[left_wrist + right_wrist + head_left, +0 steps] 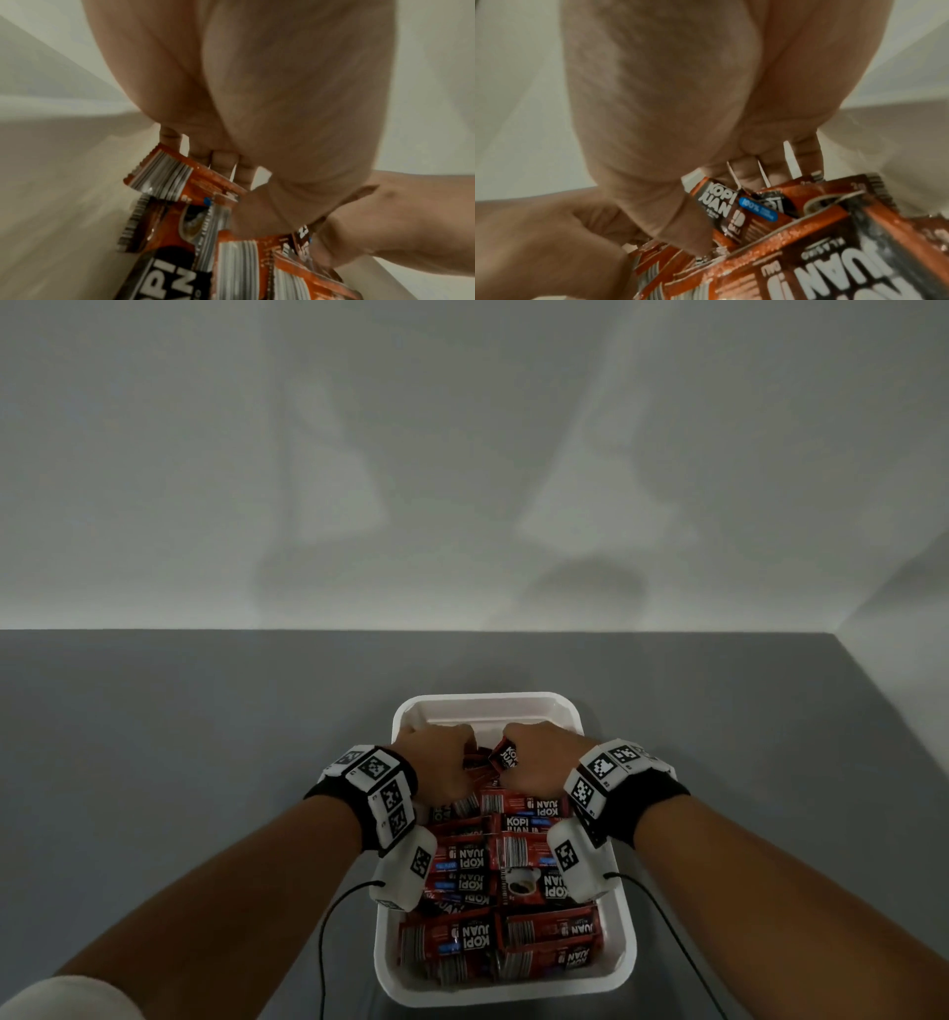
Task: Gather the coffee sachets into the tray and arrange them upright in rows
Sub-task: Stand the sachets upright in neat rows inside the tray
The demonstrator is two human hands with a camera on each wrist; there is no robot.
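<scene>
Sorting sachets in tray, near edge of surface.
Near rows of sachets point(508, 901) fill the tray point(624, 968); farther in, left hand point(436, 757) and right hand point(544, 757) curl round loose sachets, likely standing them upright.

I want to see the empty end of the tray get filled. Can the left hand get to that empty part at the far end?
Probably yes. The left hand is already inside the white tray, beside the bare far end, with nothing between them.
</scene>
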